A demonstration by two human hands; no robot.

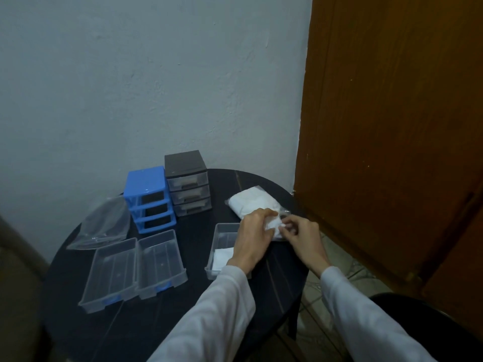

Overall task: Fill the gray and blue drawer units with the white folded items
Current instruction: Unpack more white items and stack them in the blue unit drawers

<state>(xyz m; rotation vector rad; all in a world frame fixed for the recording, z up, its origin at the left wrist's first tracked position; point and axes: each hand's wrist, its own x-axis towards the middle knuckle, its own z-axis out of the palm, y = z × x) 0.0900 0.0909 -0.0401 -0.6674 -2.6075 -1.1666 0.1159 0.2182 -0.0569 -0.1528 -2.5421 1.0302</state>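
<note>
Here, both hands work at the near end of a clear bag of white folded items (251, 202) lying right of the gray drawer unit (187, 182) on the round dark desk (198, 226): the left hand (252, 236) grips it with curled fingers, and the right hand (300, 236) has its grip pinched on the bag's edge. In front of the gray unit, under the left wrist, a clear drawer (220, 246) holds one white folded piece (222, 258). The blue drawer unit (149, 197), touching the gray unit's left side, has three vacant slots, with two clear drawers (136, 267) holding nothing in front of it and an empty clear bag (104, 223) to its left.

- left hand (252, 237) covers near-right part of the clear drawer (222, 237); its white folded item (222, 258) partly hidden
- bag of white items (254, 202): near end hidden behind both hands
- gray drawer unit (187, 182) contents unreadable through the fronts
</note>
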